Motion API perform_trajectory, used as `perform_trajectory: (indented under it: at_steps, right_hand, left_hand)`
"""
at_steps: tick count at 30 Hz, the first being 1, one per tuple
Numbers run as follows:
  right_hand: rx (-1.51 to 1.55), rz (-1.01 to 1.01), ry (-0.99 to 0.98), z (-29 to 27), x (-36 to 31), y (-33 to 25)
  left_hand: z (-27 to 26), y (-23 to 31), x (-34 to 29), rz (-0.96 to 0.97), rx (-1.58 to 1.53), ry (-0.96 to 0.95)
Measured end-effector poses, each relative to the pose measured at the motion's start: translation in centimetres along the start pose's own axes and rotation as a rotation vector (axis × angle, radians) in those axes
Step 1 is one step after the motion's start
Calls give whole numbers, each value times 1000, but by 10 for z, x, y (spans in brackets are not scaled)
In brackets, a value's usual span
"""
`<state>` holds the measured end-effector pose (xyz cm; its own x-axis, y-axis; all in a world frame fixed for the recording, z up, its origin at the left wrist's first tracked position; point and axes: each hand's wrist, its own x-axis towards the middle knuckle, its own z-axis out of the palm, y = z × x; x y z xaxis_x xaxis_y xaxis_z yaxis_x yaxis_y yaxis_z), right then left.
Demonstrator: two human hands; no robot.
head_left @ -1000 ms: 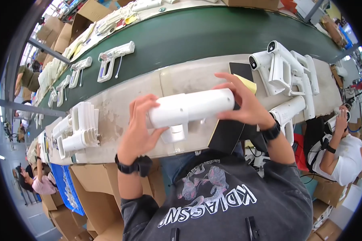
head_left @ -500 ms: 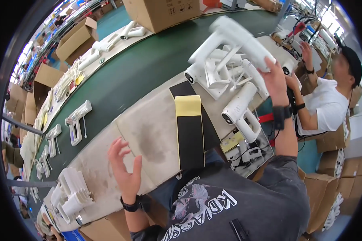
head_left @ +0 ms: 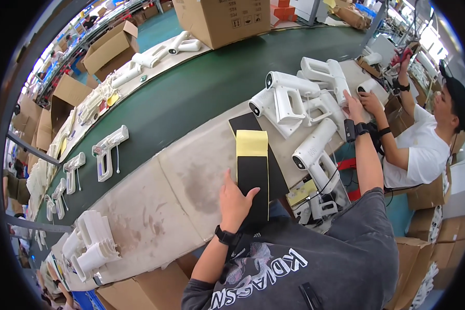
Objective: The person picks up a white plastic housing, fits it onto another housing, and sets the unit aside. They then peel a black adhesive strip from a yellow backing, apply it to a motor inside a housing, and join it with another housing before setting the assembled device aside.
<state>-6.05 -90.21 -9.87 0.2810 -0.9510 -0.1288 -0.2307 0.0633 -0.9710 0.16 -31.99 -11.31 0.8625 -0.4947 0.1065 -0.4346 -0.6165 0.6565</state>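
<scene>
My right hand (head_left: 353, 107) reaches to the pile on the right, its fingers closed around the lower end of a white pistol-shaped device (head_left: 337, 77) with a loop handle. That device lies at the back of the pile. Beside it are more white devices, one (head_left: 289, 88) with a round dark lens end and another (head_left: 315, 142) nearer to me. My left hand (head_left: 235, 202) is open, thumb and index finger apart, at the left edge of a black strip (head_left: 253, 175) with a yellow end (head_left: 252, 143). Under this strip a second black strip (head_left: 278, 178) lies crosswise.
A green conveyor belt (head_left: 191, 77) curves past the table, carrying open white device halves (head_left: 108, 152). Stacked white shells (head_left: 93, 240) stand at the left. A cardboard box (head_left: 222, 23) sits across the belt. At the right, a person in a white shirt (head_left: 418, 150) works close to my right hand.
My right hand has lowered the white device from above the pile onto it. My left hand has moved right, from over the bare tabletop to the black strip.
</scene>
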Motion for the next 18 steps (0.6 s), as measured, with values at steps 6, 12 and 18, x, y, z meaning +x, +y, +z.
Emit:
perform_trajectory:
  at_steps: [6, 12, 18]
  right_hand:
    - [-680, -520, 332, -22, 16, -1]
    - [-129, -725, -168, 66, -181, -47]
    - [-118, -1009, -1185, 189, -391, -106]
  left_hand:
    - [-42, -20, 4, -198, -779, -227]
    - [-106, -53, -46, -447, -1046, 20]
    - [-135, -65, -98, -445, -1153, 183]
